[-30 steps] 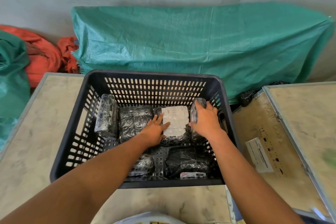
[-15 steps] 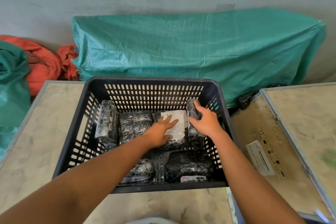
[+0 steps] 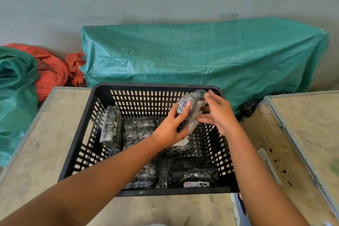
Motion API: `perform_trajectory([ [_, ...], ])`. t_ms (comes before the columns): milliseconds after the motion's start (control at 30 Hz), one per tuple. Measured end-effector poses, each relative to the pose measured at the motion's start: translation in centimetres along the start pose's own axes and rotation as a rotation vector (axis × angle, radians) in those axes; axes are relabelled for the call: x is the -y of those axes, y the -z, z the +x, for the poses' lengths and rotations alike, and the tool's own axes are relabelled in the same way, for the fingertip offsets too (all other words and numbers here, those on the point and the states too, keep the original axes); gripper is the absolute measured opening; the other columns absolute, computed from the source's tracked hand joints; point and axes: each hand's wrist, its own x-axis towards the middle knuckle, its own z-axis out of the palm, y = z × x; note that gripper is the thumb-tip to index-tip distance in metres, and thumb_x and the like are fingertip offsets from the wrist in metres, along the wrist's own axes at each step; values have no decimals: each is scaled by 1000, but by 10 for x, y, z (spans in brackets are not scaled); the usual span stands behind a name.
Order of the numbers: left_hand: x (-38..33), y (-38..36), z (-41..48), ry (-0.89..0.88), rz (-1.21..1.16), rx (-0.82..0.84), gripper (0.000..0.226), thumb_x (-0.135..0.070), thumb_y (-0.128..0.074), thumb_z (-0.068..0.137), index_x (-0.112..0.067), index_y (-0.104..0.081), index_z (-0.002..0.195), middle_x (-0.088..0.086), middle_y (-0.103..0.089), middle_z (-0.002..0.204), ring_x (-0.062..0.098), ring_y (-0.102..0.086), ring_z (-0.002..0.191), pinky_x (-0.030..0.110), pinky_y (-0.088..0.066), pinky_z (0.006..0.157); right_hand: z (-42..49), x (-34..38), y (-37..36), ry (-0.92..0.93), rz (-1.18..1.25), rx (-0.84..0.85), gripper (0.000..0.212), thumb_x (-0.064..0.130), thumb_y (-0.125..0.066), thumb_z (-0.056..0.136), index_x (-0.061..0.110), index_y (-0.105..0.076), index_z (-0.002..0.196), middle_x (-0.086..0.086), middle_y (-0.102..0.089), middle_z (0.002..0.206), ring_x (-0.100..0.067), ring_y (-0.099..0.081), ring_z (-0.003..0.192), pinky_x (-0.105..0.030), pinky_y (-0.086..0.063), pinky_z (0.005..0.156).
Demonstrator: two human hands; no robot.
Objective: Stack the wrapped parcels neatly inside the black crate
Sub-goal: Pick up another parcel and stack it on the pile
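The black crate (image 3: 78,145) stands on a beige table, with several black wrapped parcels inside. One parcel (image 3: 111,128) stands upright at the left, another (image 3: 138,130) lies beside it, and two more (image 3: 192,172) lie along the near wall. Above the crate's right half, a narrow plastic-wrapped parcel (image 3: 192,104) is held tilted. My left hand (image 3: 172,128) grips its lower end. My right hand (image 3: 218,113) touches its right side with fingers spread. A parcel with a white label (image 3: 180,144) lies under my left hand, mostly hidden.
A large green tarp (image 3: 201,57) covers something behind the crate. Orange sacks (image 3: 53,71) and a green sack (image 3: 16,97) lie at the left. A second table with a metal edge (image 3: 300,134) and a white label (image 3: 269,163) adjoins on the right.
The narrow parcel that stood at the crate's right wall has been lifted above the crate. My left hand left the labelled parcel and took hold of it. My right hand's grip loosened.
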Motion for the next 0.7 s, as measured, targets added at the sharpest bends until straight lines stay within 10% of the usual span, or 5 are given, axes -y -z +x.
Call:
perform_trajectory([
  [133, 9, 10, -8, 90, -79, -43, 63, -24, -61, 94, -44, -41, 150, 6, -25, 151, -9, -30, 133, 4, -20, 113, -4, -4, 1, 86, -250, 16, 46, 31, -61, 103, 31, -53, 148, 3, -72, 119, -15, -80, 81, -38, -66, 64],
  [233, 11, 21, -4, 322, -298, -45, 73, -15, -66, 93, -62, -40, 142, -5, -32, 150, -39, -25, 116, -11, -28, 90, -3, -19, 3, 196, -499, 24, 42, 15, -64, 101, 29, -62, 140, 3, -71, 125, -10, -74, 96, -37, -65, 80],
  [300, 14, 29, 0, 402, -472, -49, 75, -9, -65, 93, -58, -41, 145, -13, -43, 149, -29, -42, 118, -1, -44, 86, -1, -28, 5, 258, -561, 73, 54, 21, -75, 94, 32, -58, 144, 12, -62, 132, -6, -62, 112, -28, -56, 95],
  [433, 23, 32, -2, 537, -713, -52, 71, -3, -65, 95, -43, -43, 149, -19, -47, 150, 5, -60, 124, 33, -58, 92, 8, -42, 8, 143, -520, 235, 98, 37, -88, 78, 38, -32, 158, 29, -38, 134, 8, -45, 115, -2, -48, 72],
  [700, 50, 11, 0, 690, -430, 292, 76, -12, -45, 106, -45, -1, 159, 1, -27, 161, -1, -56, 96, 10, -50, 71, 30, -71, -7, 70, -656, 215, 112, 21, -93, 73, 22, -25, 162, -3, -43, 159, -17, -49, 132, -25, -53, 96],
])
